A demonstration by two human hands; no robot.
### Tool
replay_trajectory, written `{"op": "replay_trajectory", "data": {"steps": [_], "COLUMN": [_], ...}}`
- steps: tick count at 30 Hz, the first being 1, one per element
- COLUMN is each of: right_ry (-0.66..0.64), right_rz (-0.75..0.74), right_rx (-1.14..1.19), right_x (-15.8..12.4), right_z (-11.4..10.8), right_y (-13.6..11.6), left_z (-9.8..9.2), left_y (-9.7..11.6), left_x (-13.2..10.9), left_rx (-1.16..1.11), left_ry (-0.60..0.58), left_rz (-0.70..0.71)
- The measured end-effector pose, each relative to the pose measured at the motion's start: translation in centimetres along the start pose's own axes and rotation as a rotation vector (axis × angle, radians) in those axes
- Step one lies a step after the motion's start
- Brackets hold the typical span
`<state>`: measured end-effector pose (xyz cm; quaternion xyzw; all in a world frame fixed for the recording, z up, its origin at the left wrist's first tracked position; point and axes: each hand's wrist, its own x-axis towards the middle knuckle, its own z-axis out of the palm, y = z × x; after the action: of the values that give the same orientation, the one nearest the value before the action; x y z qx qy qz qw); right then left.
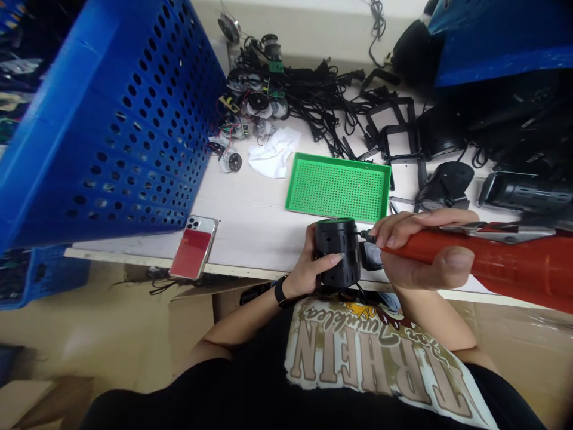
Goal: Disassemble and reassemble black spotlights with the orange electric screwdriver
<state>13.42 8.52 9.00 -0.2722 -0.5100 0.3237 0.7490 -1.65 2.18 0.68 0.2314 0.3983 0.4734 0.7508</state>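
My left hand (308, 269) is wrapped round a black cylindrical housing (338, 248) with small holes in its side, held at the table's front edge. My right hand (425, 251) grips a red-orange electric screwdriver (501, 263) that lies sideways, its tip against the right side of the housing. A black watch sits on my left wrist.
A green perforated tray (339, 188) lies just behind the housing. A phone (194, 247) rests at the table edge to the left, below a large blue perforated crate (111, 119). Black cables, brackets, small motors and a white cloth (274, 153) fill the back.
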Motion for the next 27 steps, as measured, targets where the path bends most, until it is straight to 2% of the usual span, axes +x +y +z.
{"op": "replay_trajectory", "data": {"steps": [6, 14, 17, 19, 21, 23, 25, 27], "right_ry": [0.084, 0.094, 0.098, 0.078, -0.017, -0.193, -0.396, -0.520], "right_rz": [0.042, 0.037, 0.073, 0.158, 0.333, 0.480, 0.524, 0.497], "right_rx": [-0.088, -0.018, -0.114, -0.162, -0.192, -0.223, -0.229, -0.221], "right_x": [0.1, 0.8, 1.3, 1.8, 2.4, 3.1, 3.8, 4.6], "right_z": [-0.4, -0.8, -1.5, -2.6, -3.9, -5.2, -6.3, -7.0], "right_y": [-0.3, -1.8, -1.4, -0.4, 1.0, 2.4, 3.4, 4.1], "left_z": [0.1, 0.2, -0.7, -1.4, -1.7, -1.7, -1.3, -1.0], "left_y": [0.0, 0.6, 2.0, 3.4, 5.1, 6.5, 7.5, 8.0], "left_x": [0.0, 1.0, 1.7, 2.2, 2.8, 3.6, 4.7, 6.0], "left_rx": [-0.056, -0.060, -0.040, -0.026, -0.012, 0.021, 0.051, 0.036], "left_ry": [-0.017, 0.078, 0.023, -0.083, -0.211, -0.308, -0.344, -0.313], "left_rz": [-0.064, -0.123, -0.235, -0.287, -0.294, -0.276, -0.270, -0.264]}}
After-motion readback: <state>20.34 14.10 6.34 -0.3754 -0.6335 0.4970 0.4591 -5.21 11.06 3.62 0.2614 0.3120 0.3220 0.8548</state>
